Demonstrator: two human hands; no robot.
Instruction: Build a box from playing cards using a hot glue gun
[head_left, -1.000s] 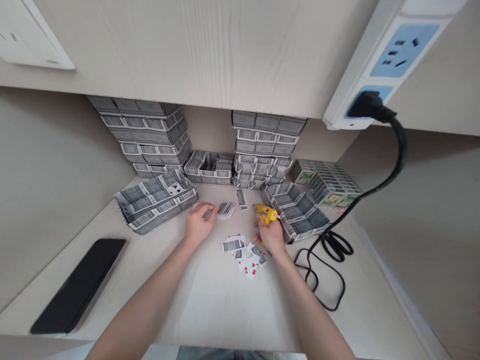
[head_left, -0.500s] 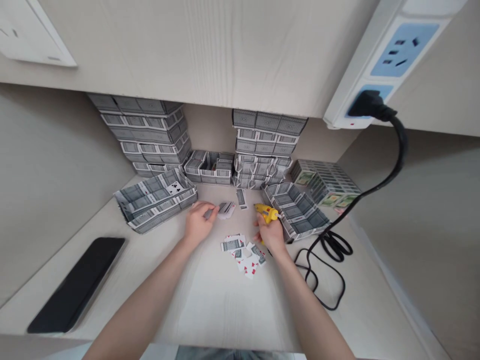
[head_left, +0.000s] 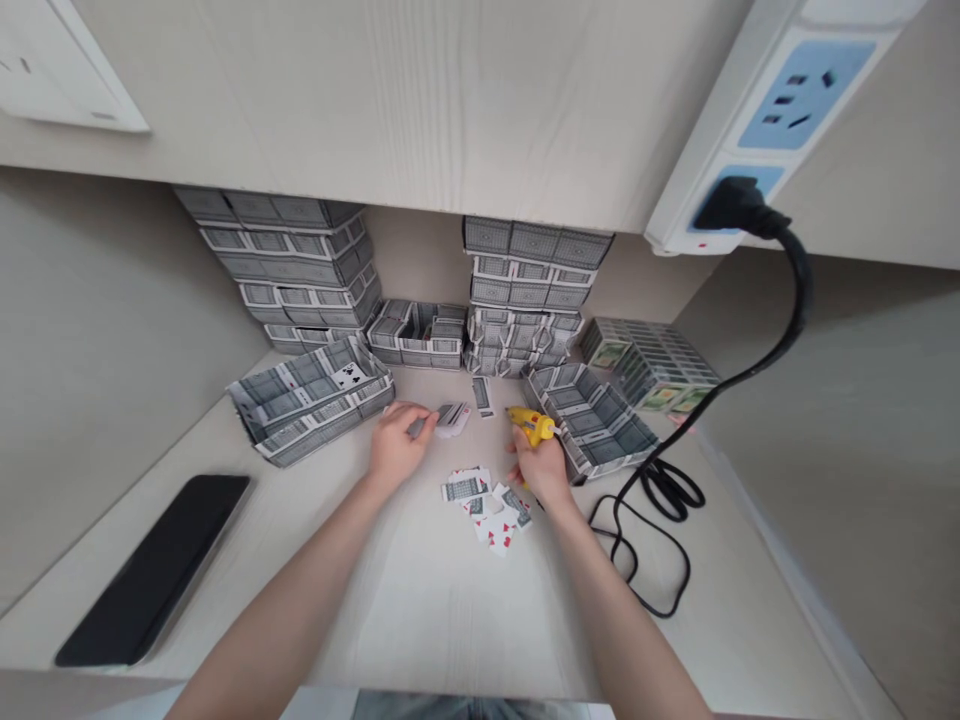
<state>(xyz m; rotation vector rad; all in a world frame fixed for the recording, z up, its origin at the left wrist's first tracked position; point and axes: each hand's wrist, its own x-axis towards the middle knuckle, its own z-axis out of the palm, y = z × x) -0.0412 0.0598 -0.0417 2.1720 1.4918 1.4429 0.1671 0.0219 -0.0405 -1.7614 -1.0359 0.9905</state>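
My right hand (head_left: 543,466) grips a yellow hot glue gun (head_left: 534,424), its nozzle pointing left. My left hand (head_left: 399,442) is closed in a pinch, with the grey edge of a playing card (head_left: 415,428) showing between thumb and fingers. Just right of those fingertips lies a small pile of cards (head_left: 453,420). A few narrow card pieces (head_left: 483,396) rest on the table behind, between the two hands. Nearer to me, cut card pieces (head_left: 491,508) with red and patterned faces are scattered in a loose heap.
Open trays built from cards stand left (head_left: 315,400) and right (head_left: 592,415). Tall stacks of card-built boxes rise at the back left (head_left: 300,270) and centre (head_left: 525,290). A black cord (head_left: 675,540) coils at right below a power strip (head_left: 780,130). A dark flat case (head_left: 157,570) lies left.
Almost nothing differs. The view has shifted very slightly, while both hands, the glue gun and the cards keep their places.
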